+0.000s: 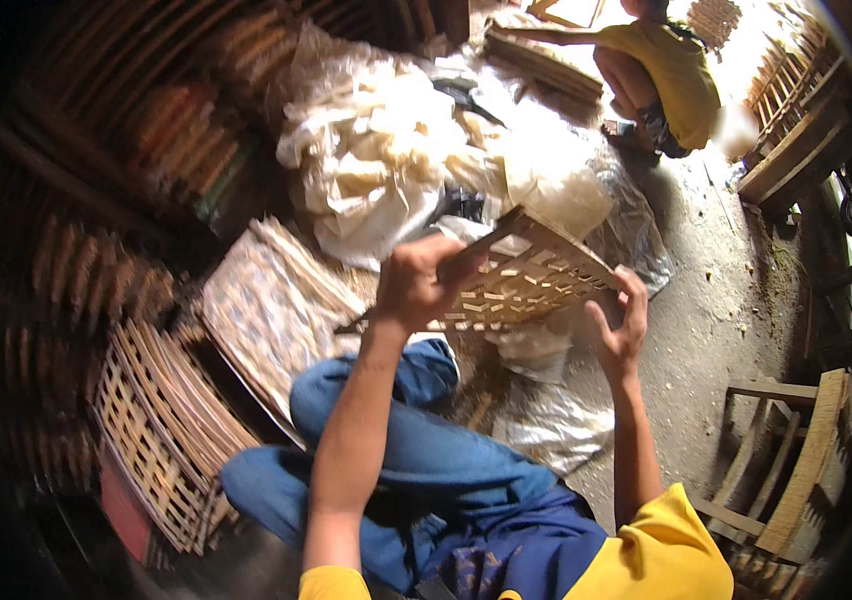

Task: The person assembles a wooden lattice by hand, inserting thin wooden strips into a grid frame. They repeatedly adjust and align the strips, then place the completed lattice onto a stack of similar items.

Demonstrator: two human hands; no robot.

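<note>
1. The tray (534, 272), a woven slatted one, is held up tilted, just on the wearer's side of the heap (371, 160) of pale plastic.
2. The left hand (418, 285) pinches the tray's left edge, thumb and fingers closed around it, just below the heap in view.
3. The right hand (623, 325) is spread, thumb apart from fingers, at the tray's right corner, down and right of the heap; whether the fingertips touch it, I cannot tell.
4. A pale stack (271, 310) lies down and left of the heap; more woven trays (166, 435) stand together farther that way.
5. A crumpled sheet (558, 430) lies on the floor, below the heap in view.
6. A co-worker (674, 85) in yellow crouches right of the heap.
7. A wooden frame (811, 470) stands far down and right of the heap.
</note>
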